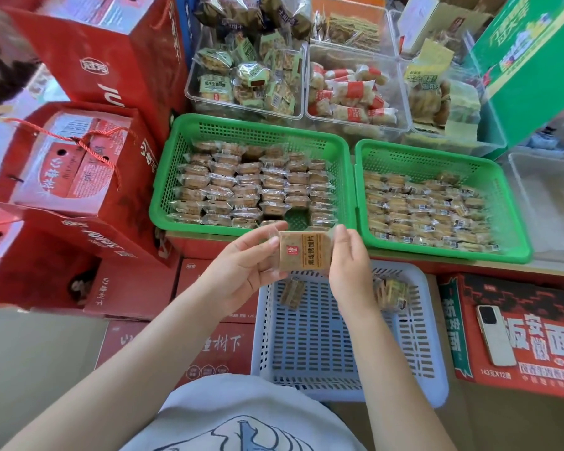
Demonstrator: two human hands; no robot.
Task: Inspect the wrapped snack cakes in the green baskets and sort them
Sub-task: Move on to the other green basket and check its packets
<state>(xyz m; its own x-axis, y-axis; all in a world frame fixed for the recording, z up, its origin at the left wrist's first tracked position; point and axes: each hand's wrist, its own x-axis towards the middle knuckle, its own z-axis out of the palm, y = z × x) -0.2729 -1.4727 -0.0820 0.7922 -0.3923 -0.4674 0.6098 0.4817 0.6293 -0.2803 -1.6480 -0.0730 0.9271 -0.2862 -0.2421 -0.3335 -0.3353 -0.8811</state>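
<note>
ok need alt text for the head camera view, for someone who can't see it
Both hands, left hand and right hand, hold one wrapped snack cake above a white slotted basket holding a few cakes. Beyond sit two green baskets filled with wrapped cakes, with red cartons stacked at left.

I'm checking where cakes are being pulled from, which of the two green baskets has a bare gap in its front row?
The left green basket: bare mesh shows in its front row, just above the held snack cake. The right green basket has cakes all along its front.
</note>
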